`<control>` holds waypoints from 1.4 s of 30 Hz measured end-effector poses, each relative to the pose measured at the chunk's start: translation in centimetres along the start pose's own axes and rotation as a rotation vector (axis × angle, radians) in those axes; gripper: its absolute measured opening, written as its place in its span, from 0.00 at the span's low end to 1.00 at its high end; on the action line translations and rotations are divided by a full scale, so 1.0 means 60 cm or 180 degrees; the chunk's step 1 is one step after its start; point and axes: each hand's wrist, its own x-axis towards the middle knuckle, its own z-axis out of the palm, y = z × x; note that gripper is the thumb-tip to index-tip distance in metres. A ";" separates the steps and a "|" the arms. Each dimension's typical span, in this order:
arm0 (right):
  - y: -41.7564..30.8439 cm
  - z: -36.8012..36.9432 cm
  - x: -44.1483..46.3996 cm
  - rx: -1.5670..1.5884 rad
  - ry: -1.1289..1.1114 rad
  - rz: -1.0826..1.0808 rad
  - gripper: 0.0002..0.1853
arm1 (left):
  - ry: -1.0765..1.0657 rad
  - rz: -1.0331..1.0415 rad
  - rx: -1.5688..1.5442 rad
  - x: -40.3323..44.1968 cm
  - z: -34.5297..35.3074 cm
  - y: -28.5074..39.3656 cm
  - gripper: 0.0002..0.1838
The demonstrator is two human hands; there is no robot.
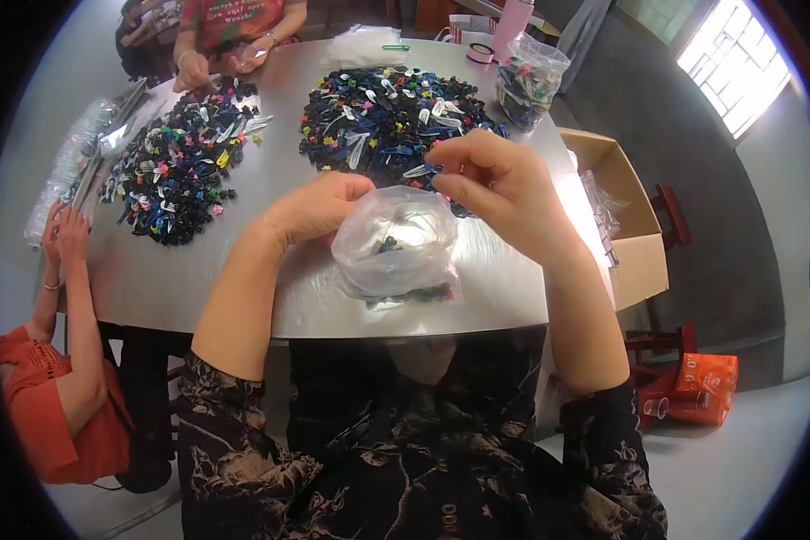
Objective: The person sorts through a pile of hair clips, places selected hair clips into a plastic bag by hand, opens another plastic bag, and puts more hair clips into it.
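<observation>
The bag (396, 273) is standing on the worktop (504, 301) close to its near edge, probably so that it is sitting within easy reach. The left hand (319, 209) is resting at the bag's left rim, seemingly steadying the mouth and holding it wide; its fingers are partly hiding behind the plastic, so I cannot tell how firmly they are gripping. The right hand (506, 187) is hovering beyond the bag's right side, thumb and forefinger narrowly pinching a clip (419, 170) by one end, perhaps because so small a thing is needing only the tips. The pile (378, 126) is lying just beyond the bag, likely for a short reach. As for looks, the clip is showing a slim, pale body with dark blue by the fingertips, its finer detail being too small to read. The bag is looking thin, clear and slightly cloudy, its mouth gaping upward; a few dark pieces (389, 245) are showing inside, and more, some coloured, are lying at its base.
</observation>
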 end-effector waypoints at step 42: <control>0.251 -0.103 -0.058 -0.1707 0.0904 0.0686 0.14 | 0.0034 0.0175 -0.0100 -0.011 0.009 0.012 0.11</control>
